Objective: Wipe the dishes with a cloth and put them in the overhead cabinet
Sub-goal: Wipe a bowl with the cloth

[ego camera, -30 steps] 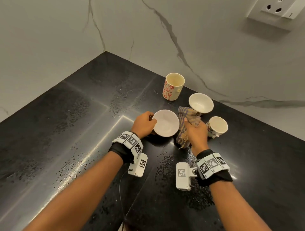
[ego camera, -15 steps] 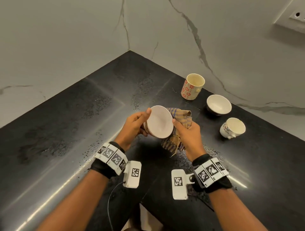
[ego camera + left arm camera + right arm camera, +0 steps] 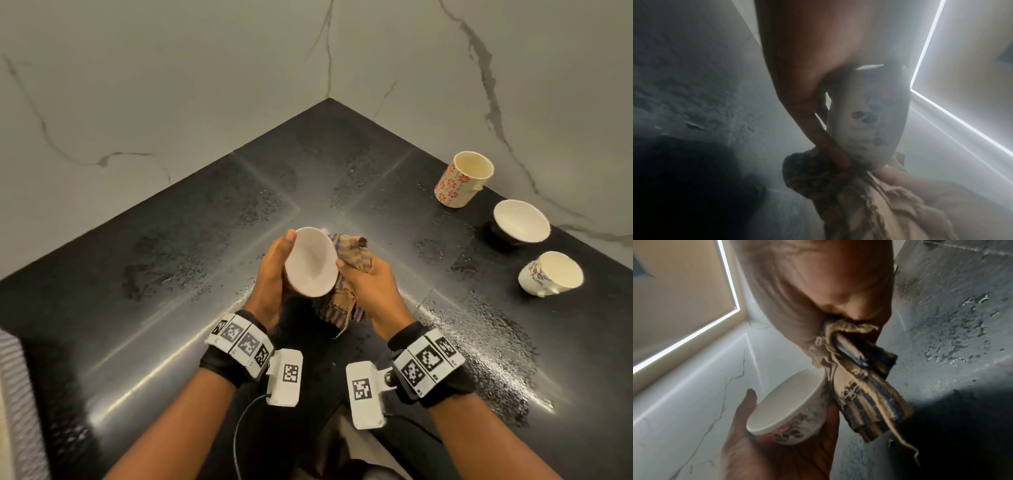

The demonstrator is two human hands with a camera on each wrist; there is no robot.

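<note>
A left hand (image 3: 274, 270) cradles a small bowl (image 3: 311, 262) above the wet counter (image 3: 178, 260), fingers wrapped around its base, while the right hand (image 3: 371, 291) clutches a bunched cloth (image 3: 352, 255) against its side. Glazed, probably slippery and breakable, it seems safest held underneath.

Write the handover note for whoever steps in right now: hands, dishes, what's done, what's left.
Left hand: holds the floral bowl off the counter, tilted, thumb on the rim.
Right hand: grips the striped cloth against the bowl's outer side.
On the wet black counter, at right by the wall: red-flowered mug, second bowl, small cup, all upright.
Done: one bowl picked up, cloth on it.
Left: finish wiping this bowl, wipe the other three, put all four in the overhead cabinet, which the head view does not show.
</note>
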